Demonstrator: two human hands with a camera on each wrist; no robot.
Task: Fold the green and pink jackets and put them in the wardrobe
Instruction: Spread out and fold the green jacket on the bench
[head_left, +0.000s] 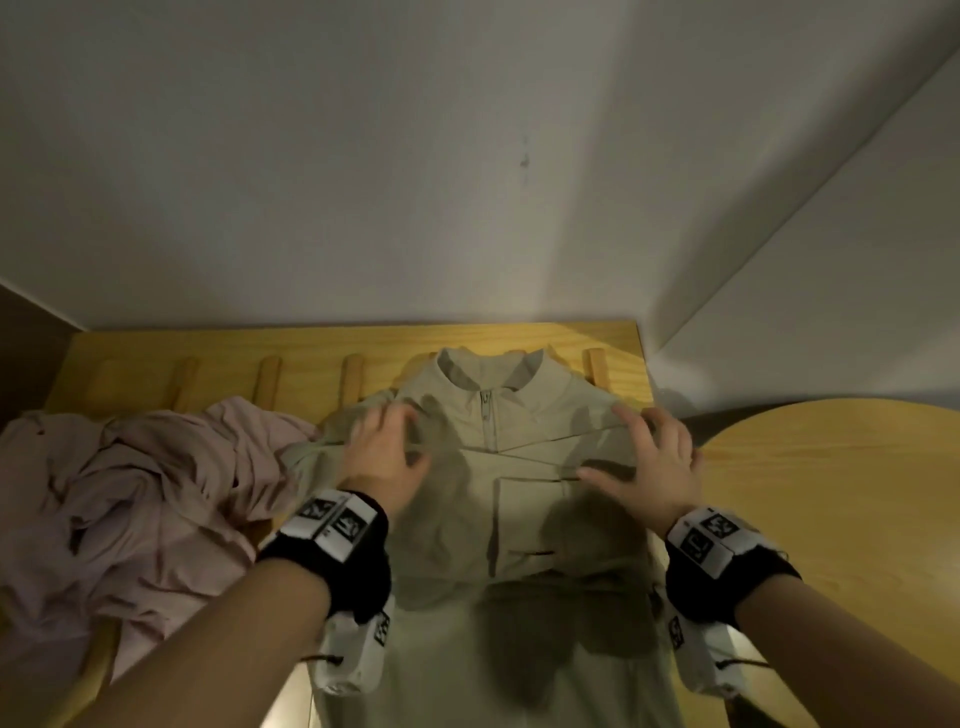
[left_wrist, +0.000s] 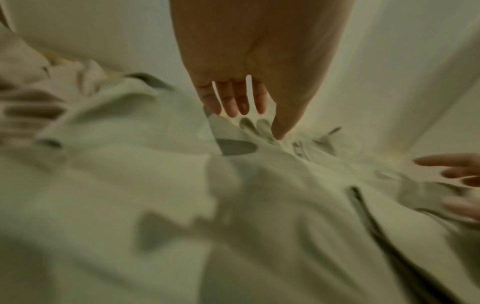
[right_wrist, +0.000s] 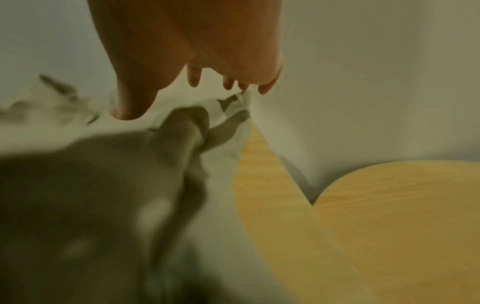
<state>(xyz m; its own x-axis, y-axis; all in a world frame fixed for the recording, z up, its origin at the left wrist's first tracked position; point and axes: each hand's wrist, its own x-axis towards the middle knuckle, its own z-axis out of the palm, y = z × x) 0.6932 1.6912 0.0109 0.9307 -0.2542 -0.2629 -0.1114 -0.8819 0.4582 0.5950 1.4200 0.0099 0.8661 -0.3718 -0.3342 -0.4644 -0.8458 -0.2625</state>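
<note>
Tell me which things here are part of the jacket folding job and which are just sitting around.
Part of the job:
- green jacket, spread flat, zip up
- pink jacket, crumpled to its left
- left hand and right hand, fingers spread over the green jacket's shoulders

Just there:
- slatted wooden surface under the jackets
- round wooden table
- white wall

The green jacket (head_left: 519, 499) ran off the head view's bottom edge, hem unseen. The pink jacket (head_left: 130, 493) was cut by the left edge. Both wrist views were smeared, so fabric folds could not be read.
</note>
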